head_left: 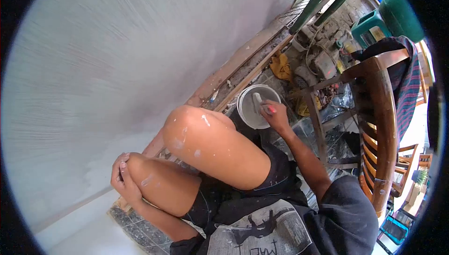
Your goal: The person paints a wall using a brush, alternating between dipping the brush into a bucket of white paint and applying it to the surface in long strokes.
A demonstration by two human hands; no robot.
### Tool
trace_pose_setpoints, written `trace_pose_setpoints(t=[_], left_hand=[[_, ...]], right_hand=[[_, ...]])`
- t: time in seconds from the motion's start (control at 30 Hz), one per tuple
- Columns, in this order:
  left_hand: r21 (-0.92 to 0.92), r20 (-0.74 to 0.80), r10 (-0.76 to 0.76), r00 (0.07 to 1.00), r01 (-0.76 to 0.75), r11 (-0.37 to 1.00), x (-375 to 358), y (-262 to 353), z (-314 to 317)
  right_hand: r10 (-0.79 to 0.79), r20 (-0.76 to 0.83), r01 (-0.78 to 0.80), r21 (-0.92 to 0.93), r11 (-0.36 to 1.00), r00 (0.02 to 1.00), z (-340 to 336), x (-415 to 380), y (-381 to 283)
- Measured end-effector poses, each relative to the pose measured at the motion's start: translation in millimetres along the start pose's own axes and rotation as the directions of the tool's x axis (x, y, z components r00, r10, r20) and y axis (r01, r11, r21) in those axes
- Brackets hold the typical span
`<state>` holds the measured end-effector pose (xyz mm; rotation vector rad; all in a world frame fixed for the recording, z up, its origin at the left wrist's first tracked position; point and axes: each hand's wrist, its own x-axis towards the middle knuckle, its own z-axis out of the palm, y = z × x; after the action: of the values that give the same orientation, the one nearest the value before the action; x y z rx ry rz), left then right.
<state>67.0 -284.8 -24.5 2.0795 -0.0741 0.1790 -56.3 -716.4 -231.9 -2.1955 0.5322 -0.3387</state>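
Observation:
My right hand (274, 114) is closed around the red handle of what looks like a paintbrush (257, 100). Its pale, coated head reaches down into a white bucket (242, 114), which stands on the floor beside my right knee. Pale grey-white liquid or residue shows inside the bucket. My left hand (125, 182) rests on the outer side of my left knee, fingers curved along it, holding nothing that I can see. Whitish smears mark both of my knees. The wall (103, 68) in front of me has a streaky grey-white coat.
A wooden chair (381, 129) with a dark striped cloth (409, 100) stands close to my right arm. Behind the bucket lie a yellow cloth (280, 66) and cluttered debris. Green posts (314, 3), a green jerrycan (369, 28) and a wooden strip (255, 85) are farther off.

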Motion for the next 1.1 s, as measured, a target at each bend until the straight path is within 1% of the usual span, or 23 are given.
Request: trace_pose_setpoints(t=[0.1,0.17,0.2,0.27,0.33,0.4,0.47,0.5,0.53,0.57,0.6,0.67,0.73,0.8,0.83,0.87,0.93,0.97,1.07,1.1], left_hand=[[0.022,-0.014,0.002,1.000,-0.002,1.000,1,-4,-3],[0.040,-0.039,-0.014,0.999,0.015,0.999,-1,0,-5],[0.052,-0.043,-0.001,0.999,0.003,0.999,-4,3,-6],[0.079,-0.082,-0.009,0.997,0.015,0.997,-8,2,-11],[0.092,-0.102,-0.013,0.995,0.023,0.995,-9,-2,-14],[0.091,-0.119,-0.029,0.992,0.040,0.995,-11,1,-21],[0.054,-0.118,-0.033,0.992,0.040,0.998,-11,-3,-20],[0.032,-0.127,-0.037,0.991,0.042,0.999,-10,-4,-20],[0.016,-0.136,-0.041,0.990,0.044,0.999,-10,-5,-24],[-0.002,-0.136,-0.030,0.990,0.030,1.000,-13,-7,-26],[-0.019,-0.144,-0.014,0.989,0.011,1.000,-13,-10,-27],[-0.026,-0.160,0.033,0.987,-0.038,0.999,-12,-11,-29],[0.000,-0.156,0.082,0.984,-0.084,0.997,-12,-10,-30],[-0.014,-0.163,0.107,0.981,-0.111,0.994,-12,-9,-30],[-0.031,-0.154,0.108,0.982,-0.114,0.993,-13,-9,-31],[-0.048,-0.147,0.114,0.983,-0.122,0.991,-11,-8,-31],[-0.025,-0.146,0.137,0.980,-0.143,0.989,-12,-6,-30],[-0.012,-0.143,0.146,0.979,-0.149,0.989,-13,-4,-30],[-0.018,-0.139,0.153,0.978,-0.157,0.987,-17,2,-31],[-0.013,-0.146,0.157,0.977,-0.160,0.987,-19,3,-31]], right_hand=[[-0.027,0.132,0.063,-0.271,0.961,0.991,34,20,17],[0.016,0.215,0.060,-0.339,0.939,0.976,56,22,43],[0.015,0.261,0.087,-0.377,0.922,0.965,57,26,53],[-0.026,0.196,0.081,-0.279,0.957,0.980,43,21,47],[-0.111,0.141,0.122,-0.070,0.990,0.984,10,20,19],[0.039,0.125,-0.044,0.039,0.998,0.991,-20,12,-5],[0.121,0.041,-0.127,0.210,0.969,0.992,-30,0,23],[0.169,-0.007,-0.159,0.300,0.941,0.986,-35,-8,40],[0.285,-0.019,-0.247,0.444,0.861,0.958,-40,-19,52],[0.392,-0.007,-0.315,0.582,0.750,0.920,-42,-31,64],[0.485,0.025,-0.359,0.705,0.611,0.874,-43,-39,72],[0.440,0.029,-0.328,0.709,0.624,0.898,-52,-57,86],[0.387,0.056,-0.326,0.655,0.681,0.920,-60,-71,102],[0.301,0.005,-0.257,0.534,0.805,0.954,-57,-85,132],[0.261,-0.020,-0.221,0.468,0.856,0.965,-58,-88,129],[0.293,-0.039,-0.228,0.533,0.815,0.955,-56,-88,125],[0.362,-0.063,-0.235,0.656,0.717,0.930,-49,-97,89],[0.384,-0.022,-0.275,0.658,0.701,0.923,-49,-99,86],[0.403,-0.047,-0.258,0.699,0.667,0.914,-44,-103,85],[0.438,-0.041,-0.280,0.716,0.640,0.898,-45,-106,80]])
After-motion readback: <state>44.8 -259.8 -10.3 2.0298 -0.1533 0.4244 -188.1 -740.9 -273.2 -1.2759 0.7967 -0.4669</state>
